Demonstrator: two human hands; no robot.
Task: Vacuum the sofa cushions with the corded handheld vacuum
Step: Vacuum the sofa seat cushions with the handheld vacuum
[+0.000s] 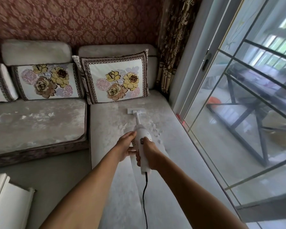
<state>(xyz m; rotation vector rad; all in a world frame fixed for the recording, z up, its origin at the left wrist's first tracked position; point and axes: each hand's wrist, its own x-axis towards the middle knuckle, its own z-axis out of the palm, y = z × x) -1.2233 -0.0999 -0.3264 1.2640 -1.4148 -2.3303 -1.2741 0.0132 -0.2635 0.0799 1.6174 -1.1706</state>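
Observation:
A white handheld vacuum (143,142) lies angled over the long chaise cushion (172,146) of a pale grey sofa. Its flat white nozzle head (136,111) rests on the cushion just in front of a floral pillow (117,78). My right hand (148,152) grips the vacuum's rear handle. My left hand (126,147) holds the left side of the body. A black cord (145,199) hangs from the handle's back end toward me. White scraps (153,128) lie scattered on the cushion around the vacuum's tube.
A second seat cushion (36,124) with white specks lies to the left, with more floral pillows (46,80) behind it. A glass sliding door (238,96) runs along the sofa's right edge, a curtain (173,43) in the corner. A white object (8,200) sits bottom left.

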